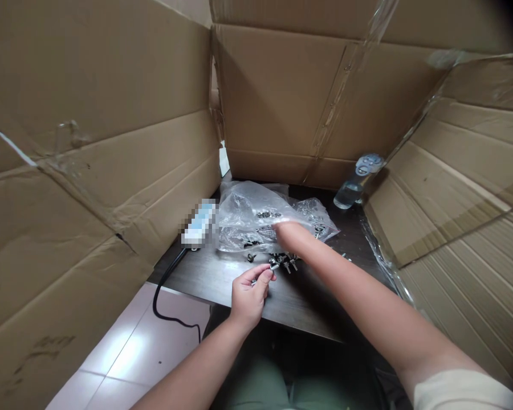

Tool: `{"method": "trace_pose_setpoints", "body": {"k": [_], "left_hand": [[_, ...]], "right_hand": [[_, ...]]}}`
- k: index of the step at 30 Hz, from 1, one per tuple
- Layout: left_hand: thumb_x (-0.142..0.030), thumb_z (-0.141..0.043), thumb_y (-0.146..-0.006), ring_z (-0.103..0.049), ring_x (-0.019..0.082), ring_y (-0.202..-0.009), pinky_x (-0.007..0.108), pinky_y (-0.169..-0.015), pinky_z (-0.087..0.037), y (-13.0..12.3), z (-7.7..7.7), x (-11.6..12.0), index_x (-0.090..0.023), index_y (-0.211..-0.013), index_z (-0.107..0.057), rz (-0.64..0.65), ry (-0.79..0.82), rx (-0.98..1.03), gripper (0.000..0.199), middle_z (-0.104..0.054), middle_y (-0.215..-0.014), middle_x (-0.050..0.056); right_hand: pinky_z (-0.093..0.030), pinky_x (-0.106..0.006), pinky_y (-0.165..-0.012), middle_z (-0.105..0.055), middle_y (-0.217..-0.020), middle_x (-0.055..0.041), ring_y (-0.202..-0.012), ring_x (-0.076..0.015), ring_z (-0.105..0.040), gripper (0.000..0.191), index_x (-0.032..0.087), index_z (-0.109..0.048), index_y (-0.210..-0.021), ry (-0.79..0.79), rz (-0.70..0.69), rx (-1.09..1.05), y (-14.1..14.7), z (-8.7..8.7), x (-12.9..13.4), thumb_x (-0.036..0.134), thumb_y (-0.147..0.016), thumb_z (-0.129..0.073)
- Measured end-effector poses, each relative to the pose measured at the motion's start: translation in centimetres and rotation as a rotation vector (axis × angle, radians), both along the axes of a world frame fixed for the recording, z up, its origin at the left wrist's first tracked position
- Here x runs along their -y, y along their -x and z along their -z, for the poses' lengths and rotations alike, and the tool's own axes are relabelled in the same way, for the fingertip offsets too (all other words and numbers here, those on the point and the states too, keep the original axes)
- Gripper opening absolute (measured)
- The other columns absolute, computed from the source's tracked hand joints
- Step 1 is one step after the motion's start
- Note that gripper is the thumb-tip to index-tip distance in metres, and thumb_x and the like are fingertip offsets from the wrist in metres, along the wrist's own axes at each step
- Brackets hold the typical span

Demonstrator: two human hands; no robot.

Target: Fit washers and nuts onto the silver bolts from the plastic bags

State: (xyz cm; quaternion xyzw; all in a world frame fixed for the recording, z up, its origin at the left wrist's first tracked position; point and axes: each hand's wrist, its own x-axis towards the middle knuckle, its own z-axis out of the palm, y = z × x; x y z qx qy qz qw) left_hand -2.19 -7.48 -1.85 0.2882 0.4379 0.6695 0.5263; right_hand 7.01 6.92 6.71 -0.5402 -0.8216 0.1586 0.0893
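My left hand point(248, 295) is closed near the table's front edge, with a small shiny metal piece point(274, 266) pinched between thumb and fingertips. It looks like a bolt or screw fitting. My right hand point(287, 232) reaches into a clear plastic bag point(250, 205), and its fingers are hidden there. Small dark and silver metal parts point(268, 215) show through the film. Just beyond my left hand, several loose metal pieces with pale shanks point(288, 266) lie on the table, below my right wrist. One more small part point(251, 258) lies to their left.
A second clear bag point(314, 213) with metal parts lies at the right. Behind it a clear water bottle point(351, 185) stands near the cardboard wall point(273, 97). A pixelated white and blue object point(200, 222) with a black cable point(165, 279) sits left on the dark table point(209, 279).
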Motion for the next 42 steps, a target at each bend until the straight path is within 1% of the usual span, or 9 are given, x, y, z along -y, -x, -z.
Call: {"method": "trace_pose_setpoints", "body": {"k": [2,4,5,9,13,19,23,30,42], "left_hand": [[-0.035,-0.073,-0.07,-0.034,0.002,-0.04,0.018,-0.039,-0.025,0.0,0.0,0.1,-0.013,-0.093,-0.07,-0.018,-0.002,-0.016,0.032,-0.062,-0.062,0.002],[-0.036,-0.073,-0.07,-0.035,0.002,-0.04,0.018,-0.039,-0.025,-0.1,0.0,0.0,-0.014,-0.092,-0.071,-0.021,0.002,-0.03,0.032,-0.061,-0.061,0.001],[-0.037,-0.073,-0.069,-0.035,0.003,-0.04,0.018,-0.038,-0.025,-0.1,-0.1,0.0,-0.014,-0.092,-0.071,-0.015,0.004,-0.039,0.032,-0.061,-0.061,0.001],[-0.037,-0.072,-0.069,-0.035,0.003,-0.039,0.018,-0.038,-0.025,-0.5,-0.5,-0.4,-0.015,-0.091,-0.072,0.05,0.019,-0.115,0.031,-0.062,-0.063,0.001],[-0.035,-0.072,-0.069,-0.043,0.006,-0.042,0.02,-0.04,-0.032,-0.9,-1.3,-0.4,-0.015,-0.086,-0.074,0.062,0.037,-0.315,0.026,-0.066,-0.065,0.003],[-0.034,-0.07,-0.071,-0.055,0.012,-0.051,0.02,-0.042,-0.037,-1.3,-2.2,0.1,-0.016,-0.082,-0.076,0.05,0.041,-0.466,0.022,-0.068,-0.067,0.006],[-0.034,-0.069,-0.071,-0.056,0.012,-0.052,0.02,-0.043,-0.037,-1.4,-2.1,0.0,-0.015,-0.08,-0.075,0.034,0.04,-0.47,0.022,-0.069,-0.068,0.006],[-0.035,-0.069,-0.072,-0.055,0.011,-0.05,0.021,-0.044,-0.039,-1.4,-1.7,-0.1,-0.014,-0.08,-0.075,0.032,0.033,-0.497,0.024,-0.068,-0.065,0.006],[-0.039,-0.07,-0.07,-0.056,0.011,-0.05,0.021,-0.045,-0.044,-1.3,-1.7,-0.3,-0.013,-0.081,-0.075,-0.001,-0.021,-0.514,0.028,-0.067,-0.061,0.005]], "right_hand": [[-0.048,-0.028,-0.084,-0.07,-0.097,-0.0041,-0.093,-0.0182,-0.063,0.016,0.021,-0.071,-0.082,-0.023,-0.094,-0.077,-2.1,-0.2,2.0,0.017,-0.083,-0.056],[-0.05,-0.029,-0.081,-0.069,-0.096,-0.0056,-0.089,-0.018,-0.064,0.019,0.02,-0.072,-0.088,-0.067,-0.247,-0.391,-4.5,0.3,4.2,0.017,-0.083,-0.054],[-0.052,-0.03,-0.078,-0.069,-0.096,-0.006,-0.087,-0.0182,-0.064,0.018,0.02,-0.072,-0.089,-0.05,-0.26,-0.541,-5.6,0.9,5.3,0.019,-0.082,-0.055],[-0.056,-0.032,-0.073,-0.069,-0.097,-0.0073,-0.082,-0.0193,-0.066,0.014,0.019,-0.073,-0.087,0.197,-0.172,-0.901,-8.2,3.7,8.5,0.024,-0.078,-0.063],[-0.056,-0.034,-0.077,-0.069,-0.096,-0.008,-0.086,-0.0203,-0.066,0.015,0.019,-0.073,-0.088,0.23,-0.1,-1.045,-8.2,5.6,9.6,0.026,-0.075,-0.068],[-0.054,-0.036,-0.083,-0.071,-0.093,-0.008,-0.09,-0.0202,-0.066,0.014,0.022,-0.074,-0.089,0.059,-0.098,-1.069,-7.8,6.1,10.3,0.021,-0.077,-0.067],[-0.054,-0.034,-0.08,-0.071,-0.092,-0.0073,-0.087,-0.0191,-0.066,0.014,0.022,-0.074,-0.089,0.02,-0.133,-1.068,-7.8,6.2,10.6,0.019,-0.078,-0.066],[-0.055,-0.031,-0.075,-0.071,-0.09,-0.0071,-0.082,-0.0174,-0.066,0.014,0.022,-0.073,-0.09,-0.142,-0.189,-1.014,-7.6,6.6,10.5,0.018,-0.082,-0.062],[-0.054,-0.03,-0.072,-0.069,-0.09,-0.0075,-0.081,-0.0171,-0.065,0.016,0.021,-0.072,-0.093,-0.187,-0.239,-1.018,-7.6,6.9,10.5,0.017,-0.084,-0.06]]}}
